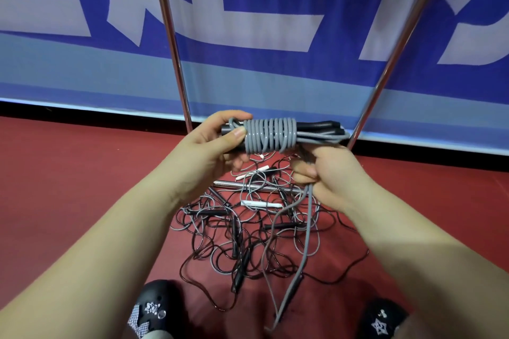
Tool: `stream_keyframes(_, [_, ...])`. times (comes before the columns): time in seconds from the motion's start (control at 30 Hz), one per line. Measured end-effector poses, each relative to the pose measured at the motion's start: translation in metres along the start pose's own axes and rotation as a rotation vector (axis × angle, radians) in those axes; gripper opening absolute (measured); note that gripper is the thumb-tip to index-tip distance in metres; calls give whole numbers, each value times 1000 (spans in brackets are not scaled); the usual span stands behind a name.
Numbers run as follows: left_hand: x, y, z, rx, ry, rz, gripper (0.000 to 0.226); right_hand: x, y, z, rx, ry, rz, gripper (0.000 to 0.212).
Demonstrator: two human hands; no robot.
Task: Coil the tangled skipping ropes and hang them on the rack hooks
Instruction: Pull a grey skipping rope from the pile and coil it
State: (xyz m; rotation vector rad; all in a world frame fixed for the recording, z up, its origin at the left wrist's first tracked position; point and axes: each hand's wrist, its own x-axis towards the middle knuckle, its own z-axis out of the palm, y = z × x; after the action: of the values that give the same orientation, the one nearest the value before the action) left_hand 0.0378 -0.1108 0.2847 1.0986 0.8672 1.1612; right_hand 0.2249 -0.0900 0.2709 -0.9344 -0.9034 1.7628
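The left hand gripped a grey rope wound tight around its handles, held above the pile. The right hand pinched its loose tail. That coil was nearly done; the pile below lay tangled, and nothing visible hung on the rack.

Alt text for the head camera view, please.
The left hand grips a black-handled bundle wrapped in grey skipping rope, while the right hand pinches the rope's loose tail. Below, a tangle of black and grey ropes lies on the red floor between chrome rack legs.
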Motion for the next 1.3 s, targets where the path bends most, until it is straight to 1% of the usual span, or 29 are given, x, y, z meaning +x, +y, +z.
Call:
stream_keyframes(0.03, [1,-1,2,20,52,12,18,0,4,4,-106,60,-78,25])
stream_keyframes(0.1, [2,-3,5,54,141,24,16,0,9,8,-240,93,-154,20])
stream_keyframes(0.13, [3,-3,6,65,173,28,17,-1,10,9,-229,72,-156,15])
stream_keyframes(0.17, [3,-2,6,73,196,30,18,-1,10,10,-188,23,-139,13])
stream_keyframes(0.2, [3,-2,6,72,208,29,19,-2,10,10,-171,-18,-128,24])
stream_keyframes(0.23, [3,-3,6,64,210,27,19,-3,10,10,-205,-28,-122,34])
stream_keyframes(0.27, [3,-3,6,59,209,24,19,-3,10,10,-282,3,-130,37])
stream_keyframes(0.33, [2,-5,9,109,217,42,20,-3,10,10,-448,104,-149,34])
stream_keyframes(0.37, [2,-5,10,178,229,70,21,-3,10,11,-475,145,-157,34])
stream_keyframes(0.47, [-4,-9,14,457,246,233,20,-3,11,13,-375,161,-166,35])
stream_keyframes(0.53, [-8,-12,17,638,231,337,21,-4,10,14,-267,183,-124,36])
stream_keyframes(0.6, [-9,-14,19,708,222,362,23,-4,10,13,-226,213,-93,39])
stream_keyframes(0.63, [-9,-15,20,677,221,344,23,-4,10,13,-226,229,-85,40])
stream_keyframes(0.7, [-7,-11,18,540,204,258,28,-2,10,11,-252,260,-92,45])
stream_keyframes(0.73, [-6,-8,15,457,171,183,33,-1,10,10,-288,265,-111,48])
stream_keyframes(0.8, [-5,-3,11,307,42,-21,43,0,7,8,-433,255,-190,48])
stream_keyframes(0.87, [-5,-1,11,188,-67,-199,42,-2,1,8,-559,206,-266,40])
stream_keyframes(0.9, [-6,-1,13,148,-95,-251,38,-5,-1,10,-580,176,-282,34])
stream_keyframes(0.93, [-7,-2,15,128,-110,-279,35,-6,-2,10,-582,144,-289,28])
stream_keyframes(1.0, [-8,-5,19,129,-113,-283,34,-8,-4,9,-567,107,-291,21])
stream_keyframes(1.07, [-7,-9,20,231,-67,-240,29,-7,-3,9,-564,113,-293,19])
stream_keyframes(1.1, [-7,-11,20,351,-33,-200,29,-7,-2,9,-569,135,-306,19])
stream_keyframes(1.17, [-6,-15,21,685,27,-88,31,-4,3,7,-601,198,-329,21])
stream_keyframes(1.23, [-7,-19,22,960,76,21,34,-3,8,7,-603,243,-317,29])
stream_keyframes(1.3, [-8,-18,22,1067,103,61,36,-2,10,7,-638,281,-299,43])
